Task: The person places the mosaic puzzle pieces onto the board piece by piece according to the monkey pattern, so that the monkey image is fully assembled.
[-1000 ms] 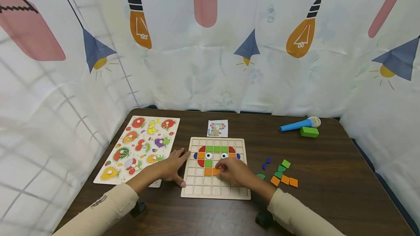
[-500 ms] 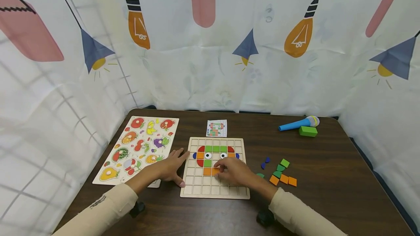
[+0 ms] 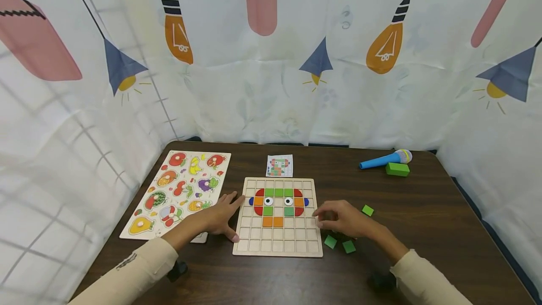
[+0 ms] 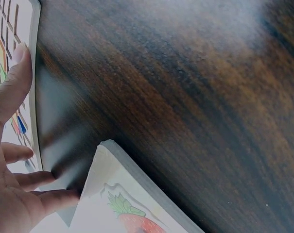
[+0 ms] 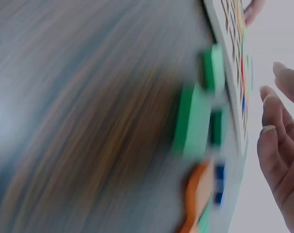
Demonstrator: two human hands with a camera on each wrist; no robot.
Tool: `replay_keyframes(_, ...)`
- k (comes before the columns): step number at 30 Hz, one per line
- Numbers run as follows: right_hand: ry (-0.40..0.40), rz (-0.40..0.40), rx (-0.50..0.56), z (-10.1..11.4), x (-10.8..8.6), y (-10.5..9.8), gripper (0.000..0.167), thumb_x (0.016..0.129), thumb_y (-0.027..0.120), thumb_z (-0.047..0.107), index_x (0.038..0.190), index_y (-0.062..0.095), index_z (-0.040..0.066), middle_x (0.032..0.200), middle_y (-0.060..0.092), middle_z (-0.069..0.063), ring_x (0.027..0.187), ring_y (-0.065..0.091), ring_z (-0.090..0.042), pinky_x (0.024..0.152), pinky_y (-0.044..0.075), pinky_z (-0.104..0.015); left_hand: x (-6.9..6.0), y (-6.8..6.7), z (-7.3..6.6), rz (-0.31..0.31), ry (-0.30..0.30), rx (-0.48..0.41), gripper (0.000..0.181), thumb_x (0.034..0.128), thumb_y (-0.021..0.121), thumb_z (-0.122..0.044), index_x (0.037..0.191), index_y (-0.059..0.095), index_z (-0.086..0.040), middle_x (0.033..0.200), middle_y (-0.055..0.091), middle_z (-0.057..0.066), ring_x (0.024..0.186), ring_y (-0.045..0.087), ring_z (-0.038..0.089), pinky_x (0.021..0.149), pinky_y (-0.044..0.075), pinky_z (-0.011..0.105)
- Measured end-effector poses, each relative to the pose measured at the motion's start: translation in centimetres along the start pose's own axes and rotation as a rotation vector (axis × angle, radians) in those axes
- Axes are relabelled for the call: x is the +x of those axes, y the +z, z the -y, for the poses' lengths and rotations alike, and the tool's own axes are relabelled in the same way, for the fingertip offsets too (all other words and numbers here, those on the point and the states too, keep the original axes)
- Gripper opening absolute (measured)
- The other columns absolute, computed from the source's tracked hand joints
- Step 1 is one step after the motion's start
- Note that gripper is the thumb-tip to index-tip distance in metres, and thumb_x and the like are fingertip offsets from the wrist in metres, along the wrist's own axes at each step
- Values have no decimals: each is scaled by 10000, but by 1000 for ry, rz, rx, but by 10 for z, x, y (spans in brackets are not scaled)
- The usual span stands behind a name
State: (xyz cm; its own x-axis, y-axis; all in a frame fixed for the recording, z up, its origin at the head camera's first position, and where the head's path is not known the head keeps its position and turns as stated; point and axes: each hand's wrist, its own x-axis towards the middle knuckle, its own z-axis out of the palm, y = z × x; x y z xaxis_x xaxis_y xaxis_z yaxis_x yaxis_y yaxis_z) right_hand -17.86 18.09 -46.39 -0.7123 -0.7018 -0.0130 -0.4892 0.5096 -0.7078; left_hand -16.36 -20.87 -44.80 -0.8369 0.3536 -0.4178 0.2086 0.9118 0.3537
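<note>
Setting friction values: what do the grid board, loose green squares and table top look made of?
Grid board: probably unfinished wood or plywood, matte; pale tan face and edge.
Loose green squares: painted wood or plastic, can't tell; even colour, blurred up close.
Table top: wood or wood-look laminate, semi-gloss; dark grain, soft glare.
</note>
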Motion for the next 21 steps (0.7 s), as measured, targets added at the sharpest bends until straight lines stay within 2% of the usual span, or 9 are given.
replay_keyframes(4, 15, -34, -4, -22, -32, -19, 256, 941, 716, 289, 1150, 734, 142, 994, 675, 54, 691, 517, -17, 589, 473, -218, 0, 0, 0, -6, 2, -9, 1137, 716, 899, -411, 1592, 255, -77, 1641, 169, 266, 1503, 160, 512, 1122, 309, 658)
replay_keyframes(7, 33, -66, -7, -38, -58, -30, 278, 934, 724, 283, 1157, 725, 117, 992, 670, 12, 660, 516, -16, 558, 472, -229, 0, 0, 0, -6, 7, -15, 1141, 716, 900, -406, 1592, 251, -67, 1639, 166, 274, 1501, 155, 520, 1123, 305, 659)
replay_keyframes(12, 131, -94, -53, -55, -93, -43, 331, 899, 762, 301, 1161, 708, 105, 990, 642, 1, 646, 497, 0, 559, 466, -232, 1, 0, 0, 3, 17, -15, 1135, 732, 888, -413, 1594, 239, -63, 1643, 150, 276, 1503, 137, 524, 1130, 296, 656)
replay_keyframes(16, 217, -65, -69, -62, -107, -46, 373, 875, 782, 331, 1164, 683, 119, 1031, 624, -11, 659, 493, -1, 579, 469, -235, 0, -1, 0, 7, 19, -12, 1135, 735, 884, -415, 1596, 233, -63, 1644, 143, 275, 1504, 134, 522, 1129, 300, 655)
replay_keyframes(21, 228, -53, -79, -65, -110, -45, 358, 883, 770, 342, 1150, 672, 125, 1016, 600, -9, 677, 482, -6, 582, 458, -238, 0, -1, -1, 4, 25, -16, 1139, 728, 890, -404, 1591, 237, -49, 1639, 149, 283, 1497, 144, 531, 1113, 310, 665)
